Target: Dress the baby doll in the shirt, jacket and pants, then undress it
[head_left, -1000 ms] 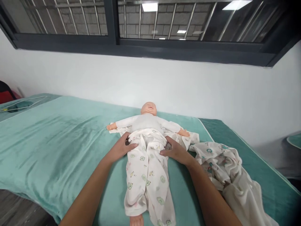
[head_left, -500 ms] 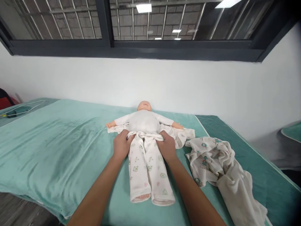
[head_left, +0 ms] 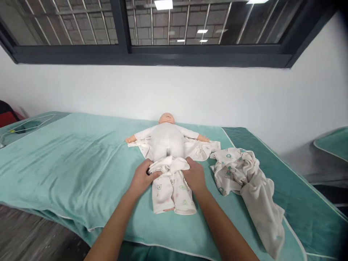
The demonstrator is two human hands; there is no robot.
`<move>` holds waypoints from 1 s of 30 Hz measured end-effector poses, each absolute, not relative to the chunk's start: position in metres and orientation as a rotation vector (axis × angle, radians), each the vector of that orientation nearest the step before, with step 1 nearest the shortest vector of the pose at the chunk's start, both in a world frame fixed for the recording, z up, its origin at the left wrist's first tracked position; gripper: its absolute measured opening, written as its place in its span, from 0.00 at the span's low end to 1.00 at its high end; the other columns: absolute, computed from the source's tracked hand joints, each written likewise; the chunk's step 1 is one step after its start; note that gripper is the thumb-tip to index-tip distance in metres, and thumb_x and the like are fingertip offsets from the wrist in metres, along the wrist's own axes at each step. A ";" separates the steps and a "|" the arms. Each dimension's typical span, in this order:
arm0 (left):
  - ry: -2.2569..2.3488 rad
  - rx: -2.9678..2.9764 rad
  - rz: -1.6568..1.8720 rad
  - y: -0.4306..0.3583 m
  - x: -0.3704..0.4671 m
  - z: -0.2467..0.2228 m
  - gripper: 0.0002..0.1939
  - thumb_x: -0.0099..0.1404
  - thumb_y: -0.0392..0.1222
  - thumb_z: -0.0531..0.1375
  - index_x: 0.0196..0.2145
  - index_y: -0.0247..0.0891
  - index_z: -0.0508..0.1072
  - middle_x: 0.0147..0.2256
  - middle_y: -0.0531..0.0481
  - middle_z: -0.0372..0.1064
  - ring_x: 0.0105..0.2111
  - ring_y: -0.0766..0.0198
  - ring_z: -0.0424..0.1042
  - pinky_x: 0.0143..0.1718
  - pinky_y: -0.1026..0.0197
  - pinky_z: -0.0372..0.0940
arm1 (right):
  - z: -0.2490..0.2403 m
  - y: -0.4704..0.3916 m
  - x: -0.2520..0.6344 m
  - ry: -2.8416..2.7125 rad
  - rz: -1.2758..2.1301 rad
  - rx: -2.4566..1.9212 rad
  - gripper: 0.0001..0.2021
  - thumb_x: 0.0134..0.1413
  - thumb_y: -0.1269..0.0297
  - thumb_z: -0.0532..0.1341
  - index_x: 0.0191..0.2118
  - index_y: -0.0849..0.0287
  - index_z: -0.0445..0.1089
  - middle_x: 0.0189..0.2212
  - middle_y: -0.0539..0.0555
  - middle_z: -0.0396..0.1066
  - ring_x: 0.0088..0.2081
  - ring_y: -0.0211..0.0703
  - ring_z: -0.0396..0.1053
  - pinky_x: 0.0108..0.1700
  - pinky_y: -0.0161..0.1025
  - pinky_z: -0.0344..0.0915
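Observation:
A baby doll (head_left: 168, 139) lies on its back with its arms spread, its white cloth body bare down to the upper legs. White printed baby pants (head_left: 174, 192) cover its lower legs, with the waistband bunched around the thighs. My left hand (head_left: 143, 177) grips the waistband on the left side, thumb on top. On the right side my right hand (head_left: 194, 174) is closed on the same waistband. Beneath the doll's back and arms a printed baby shirt (head_left: 202, 149) is spread open. The doll's feet are mostly hidden inside the pant legs.
A crumpled printed baby garment (head_left: 244, 177) lies to the right of the doll. Everything rests on a bed with a green cover (head_left: 81, 163). A white wall (head_left: 108, 90) and a dark-framed window (head_left: 206, 56) stand behind. A cable (head_left: 40, 123) lies at the far left.
Both hands have pulled the waistband from the doll's waist down to its thighs, toward me. The pants are now bunched, and more of the white body shows. The view has shifted slightly.

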State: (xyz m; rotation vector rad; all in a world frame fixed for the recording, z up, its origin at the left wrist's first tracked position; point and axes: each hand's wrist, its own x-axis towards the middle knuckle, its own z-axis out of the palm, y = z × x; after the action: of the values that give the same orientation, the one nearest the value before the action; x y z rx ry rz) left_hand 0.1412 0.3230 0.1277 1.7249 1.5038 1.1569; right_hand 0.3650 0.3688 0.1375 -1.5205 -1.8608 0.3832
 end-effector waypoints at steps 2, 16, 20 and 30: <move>1.422 1.706 1.190 0.311 0.143 0.127 0.21 0.60 0.59 0.61 0.39 0.38 0.66 0.36 0.51 0.65 0.37 0.60 0.65 0.40 0.59 0.61 | 0.135 0.363 0.364 -1.839 0.379 -1.492 0.05 0.51 0.66 0.54 0.26 0.55 0.60 0.24 0.50 0.65 0.31 0.45 0.63 0.35 0.39 0.54; 1.562 2.154 1.004 0.260 0.164 0.113 0.57 0.48 0.55 0.71 0.67 0.41 0.47 0.62 0.34 0.48 0.65 0.40 0.51 0.63 0.40 0.54 | 0.170 0.299 0.400 -2.292 1.009 -1.112 0.46 0.32 0.49 0.75 0.56 0.58 0.56 0.53 0.60 0.63 0.55 0.58 0.63 0.57 0.51 0.60; 1.591 2.326 0.936 0.262 0.160 0.122 0.48 0.50 0.50 0.69 0.64 0.39 0.53 0.58 0.36 0.58 0.61 0.43 0.59 0.60 0.42 0.57 | 0.177 0.282 0.391 -2.421 0.634 -1.245 0.25 0.41 0.57 0.71 0.43 0.58 0.62 0.44 0.57 0.68 0.49 0.55 0.66 0.53 0.49 0.61; 1.500 2.054 0.704 0.232 0.142 0.173 0.29 0.56 0.37 0.60 0.57 0.45 0.64 0.51 0.49 0.73 0.47 0.51 0.72 0.48 0.52 0.64 | 0.225 0.260 0.385 -2.279 0.914 -1.592 0.09 0.50 0.59 0.62 0.30 0.57 0.62 0.30 0.49 0.70 0.32 0.43 0.66 0.32 0.37 0.55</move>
State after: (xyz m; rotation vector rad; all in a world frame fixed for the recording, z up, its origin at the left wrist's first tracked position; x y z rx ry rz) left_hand 0.1421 0.2322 0.1734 2.0536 1.4997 0.7038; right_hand 0.3850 0.2598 0.2247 -1.5922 -2.2792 0.9138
